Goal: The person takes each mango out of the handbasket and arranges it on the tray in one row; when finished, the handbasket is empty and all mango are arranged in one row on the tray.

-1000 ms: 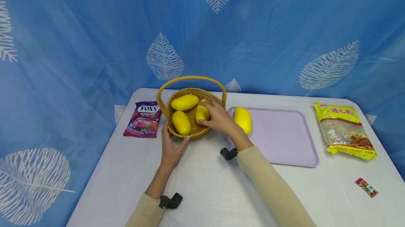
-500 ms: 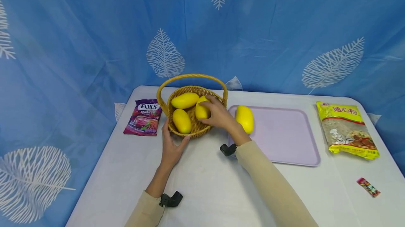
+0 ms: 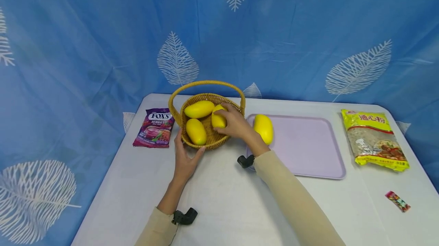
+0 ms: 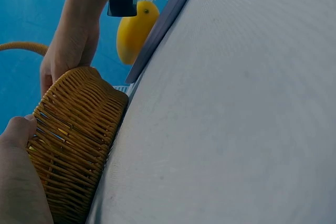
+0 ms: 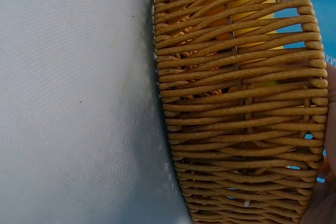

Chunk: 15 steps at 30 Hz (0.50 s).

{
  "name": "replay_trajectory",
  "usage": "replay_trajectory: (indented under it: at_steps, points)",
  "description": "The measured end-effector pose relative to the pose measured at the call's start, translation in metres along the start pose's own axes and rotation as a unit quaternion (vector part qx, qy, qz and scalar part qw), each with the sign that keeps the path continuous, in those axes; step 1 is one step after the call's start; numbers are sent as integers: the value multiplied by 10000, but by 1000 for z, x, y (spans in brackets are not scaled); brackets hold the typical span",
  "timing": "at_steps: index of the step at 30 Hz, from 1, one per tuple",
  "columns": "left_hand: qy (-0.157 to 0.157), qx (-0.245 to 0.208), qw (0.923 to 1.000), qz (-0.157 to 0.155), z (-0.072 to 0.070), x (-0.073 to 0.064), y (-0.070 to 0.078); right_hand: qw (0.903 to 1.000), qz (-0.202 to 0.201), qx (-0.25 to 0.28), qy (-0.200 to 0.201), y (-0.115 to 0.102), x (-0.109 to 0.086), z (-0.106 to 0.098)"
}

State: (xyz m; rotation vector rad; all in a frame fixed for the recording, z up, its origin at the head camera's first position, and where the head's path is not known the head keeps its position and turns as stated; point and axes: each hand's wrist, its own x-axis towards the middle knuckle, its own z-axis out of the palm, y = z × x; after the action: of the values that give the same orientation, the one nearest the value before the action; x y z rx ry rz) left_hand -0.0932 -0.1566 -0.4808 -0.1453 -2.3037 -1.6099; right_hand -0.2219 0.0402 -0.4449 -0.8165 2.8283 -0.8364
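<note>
In the head view a round wicker basket (image 3: 214, 144) with a tall arched handle stands on the table. Inside it, one yellow mango (image 3: 199, 109) lies at the back left and a second mango (image 3: 196, 131) at the front. My right hand (image 3: 236, 124) reaches over the rim and grips a third mango (image 3: 218, 118) on the right side, thumb in front and fingers behind. My left hand (image 3: 185, 164) rests against the basket's front left, its fingers and thumb spread along the outside. The left wrist view has that thumb (image 4: 20, 129) at the rim.
A lilac tray (image 3: 305, 143) lies right of the basket, with another mango (image 3: 263, 128) at its left end. Left of the basket is a purple Fox's candy bag (image 3: 155, 128). Farther right lie a yellow pasta bag (image 3: 375, 139) and a small wrapped candy (image 3: 398, 201).
My right hand's fingers have closed around the mango on the basket's right side. The left hand and the basket have stayed in place.
</note>
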Motion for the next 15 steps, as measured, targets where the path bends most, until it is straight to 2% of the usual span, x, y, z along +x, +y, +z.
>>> replay_trajectory:
  at_steps: [9, 15]
  points:
    - [-13, -21, 10000, -64, 0, 0, 0, 9999, -1, 133, 4, 0, -2, -1]
    - [-18, -8, 10000, -58, -1, 1, 0, 9994, -166, 297, 97, 2, -3, -2]
